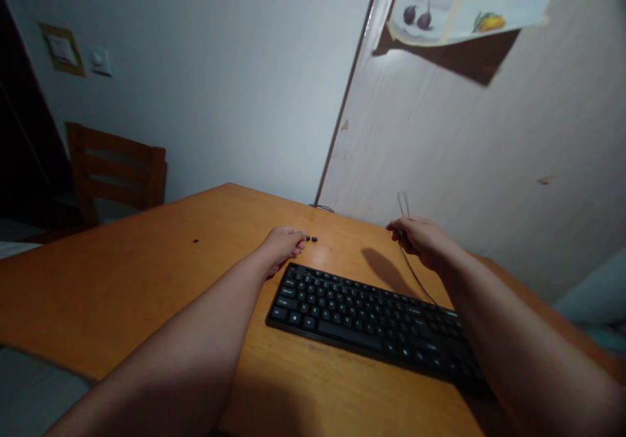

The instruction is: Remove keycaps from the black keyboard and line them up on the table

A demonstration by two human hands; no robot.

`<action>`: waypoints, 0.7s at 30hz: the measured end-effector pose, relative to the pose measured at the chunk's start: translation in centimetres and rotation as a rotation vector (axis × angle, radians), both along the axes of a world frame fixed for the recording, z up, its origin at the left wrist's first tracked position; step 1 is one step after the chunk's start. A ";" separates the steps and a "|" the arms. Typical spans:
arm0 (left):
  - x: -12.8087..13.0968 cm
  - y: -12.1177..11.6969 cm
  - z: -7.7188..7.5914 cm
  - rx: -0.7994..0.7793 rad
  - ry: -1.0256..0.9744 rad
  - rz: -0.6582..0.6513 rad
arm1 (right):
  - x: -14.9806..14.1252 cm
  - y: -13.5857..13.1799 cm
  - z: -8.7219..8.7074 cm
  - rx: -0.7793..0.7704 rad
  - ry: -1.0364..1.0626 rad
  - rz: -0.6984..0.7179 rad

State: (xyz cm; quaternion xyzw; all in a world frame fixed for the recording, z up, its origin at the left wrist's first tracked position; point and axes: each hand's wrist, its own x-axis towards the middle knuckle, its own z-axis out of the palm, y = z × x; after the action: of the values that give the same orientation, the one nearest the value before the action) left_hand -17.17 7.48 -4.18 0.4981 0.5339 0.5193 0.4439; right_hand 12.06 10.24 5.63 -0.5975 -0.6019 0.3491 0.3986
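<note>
Keyboard: a black full-size computer keyboard (362, 323) lies right of the lower centre, slanting down toward the right, light legends on its keys; the right forearm (508, 319) hides part of its right end.
Left hand: at the centre of the frame, just above the keyboard's upper left corner, the left hand (282, 248) has its fingers curled in and drawn together, the tips beside two small black pieces (314, 239); whether it pinches one of them cannot be told.
Right hand: right of centre, the right hand (419, 236) is raised above the table, fingers bent and closed on a thin cable (413, 271).
Cable: a narrow loop stands up above the right hand, against the wall; below the hand the line runs down to the keyboard's back edge.
Tabletop: the orange-brown wooden table (147, 280) spans the lower frame; a lone dark speck (195, 241) lies left of centre, too small to identify, and a thin dark cord (323, 209) lies at the far edge by the wall.
Upper left: a white wall switch (100, 62) beside a yellow-bordered plate (62, 49), with a slatted wooden chair (117, 169) below.
Upper right: a poster with pictures of fruit (479, 6), its lower edge standing off the wall panel (440, 130).
</note>
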 end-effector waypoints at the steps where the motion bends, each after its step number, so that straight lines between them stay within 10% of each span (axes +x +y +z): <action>1: 0.0 0.0 0.0 0.006 0.008 0.002 | 1.3 0.3 -0.2 -0.003 -0.045 -0.040; 10: 0.0 -0.7 0.5 0.033 -0.003 -0.017 | 9.2 2.7 -2.8 -0.177 -0.447 -0.226; 21: -0.5 -0.8 0.3 0.041 0.042 -0.070 | 9.9 8.9 -4.7 -0.195 -0.624 -0.186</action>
State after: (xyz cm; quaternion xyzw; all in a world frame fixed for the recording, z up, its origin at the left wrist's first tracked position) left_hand -17.66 6.65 -3.88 0.5362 0.5145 0.5040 0.4402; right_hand 21.94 19.18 0.88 -0.7631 -0.6016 0.1677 0.1664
